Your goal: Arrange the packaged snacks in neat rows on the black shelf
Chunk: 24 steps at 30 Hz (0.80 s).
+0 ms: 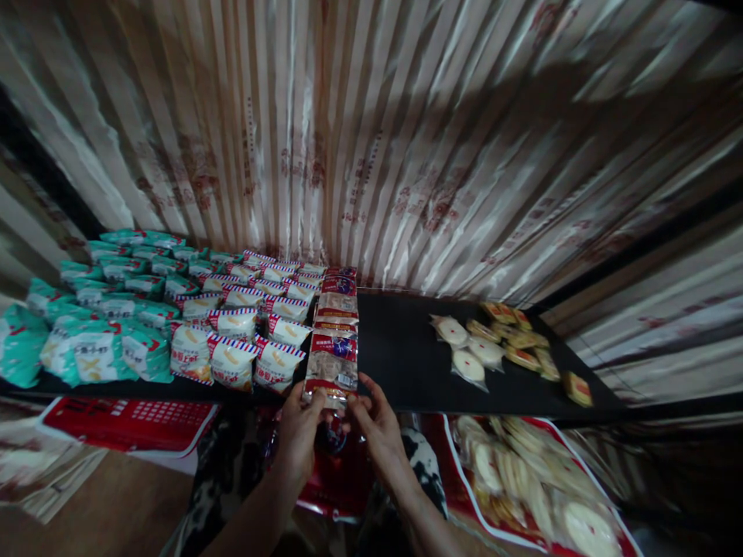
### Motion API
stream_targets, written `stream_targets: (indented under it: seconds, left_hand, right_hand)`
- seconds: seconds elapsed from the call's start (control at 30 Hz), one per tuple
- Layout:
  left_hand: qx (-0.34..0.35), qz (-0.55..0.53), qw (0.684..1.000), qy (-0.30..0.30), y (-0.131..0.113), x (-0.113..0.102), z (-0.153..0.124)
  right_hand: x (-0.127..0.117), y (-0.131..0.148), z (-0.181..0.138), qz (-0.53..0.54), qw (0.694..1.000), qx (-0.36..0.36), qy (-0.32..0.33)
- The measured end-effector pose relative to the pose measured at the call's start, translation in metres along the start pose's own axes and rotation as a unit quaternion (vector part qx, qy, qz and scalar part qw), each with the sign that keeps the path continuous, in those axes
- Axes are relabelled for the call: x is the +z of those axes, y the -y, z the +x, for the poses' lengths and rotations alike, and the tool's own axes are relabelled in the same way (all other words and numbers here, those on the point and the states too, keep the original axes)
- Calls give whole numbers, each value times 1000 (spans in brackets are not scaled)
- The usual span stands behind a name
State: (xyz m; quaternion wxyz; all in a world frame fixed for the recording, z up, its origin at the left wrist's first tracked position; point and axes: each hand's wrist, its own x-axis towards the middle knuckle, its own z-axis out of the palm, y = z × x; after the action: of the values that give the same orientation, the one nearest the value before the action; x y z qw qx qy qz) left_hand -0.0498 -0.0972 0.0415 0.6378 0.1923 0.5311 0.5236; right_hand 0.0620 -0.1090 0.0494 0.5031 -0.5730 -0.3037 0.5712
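Note:
A flat red, purple and clear snack packet [332,363] lies at the shelf's front edge, in line with similar red packets [338,298] behind it. My left hand [299,429] grips its near left corner, thumb on top. At the near right corner my right hand [374,425] holds the same packet, thumb and fingers closed on the edge. Left of it stand rows of white snack bags [232,360] with red and blue striped tops. What exactly is inside the packet cannot be made out.
Teal snack bags [96,348] fill the left of the black shelf [400,348]. On the right lie round white packaged cakes [469,365] and small yellow packets [522,338]. Below are a red basket [131,425] and another red basket [456,503] with cakes. A pleated curtain [348,139] hangs behind.

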Motion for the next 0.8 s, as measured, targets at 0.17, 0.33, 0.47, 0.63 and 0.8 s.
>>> stream_targets:
  seconds: [0.17,0.33,0.47,0.63,0.8]
  left_hand:
    - [-6,-22,1000,17,-3,8,3]
    - [5,18,1000,4,0,8,11]
    - [9,55,998,-9,0,7,17]
    - [15,107,994,-14,-4,7,18]
    - [19,144,989,-18,-3,5,21]
  right_hand:
    - [-4,-7,6,-6,1000,-15,-1]
    - [-10,-11,11,-41,999,-31,19]
    - [-9,-9,14,-56,998,-30,17]
    - [-6,-9,17,-48,999,-20,17]
    - [-3,-7,21,-40,999,-11,9]
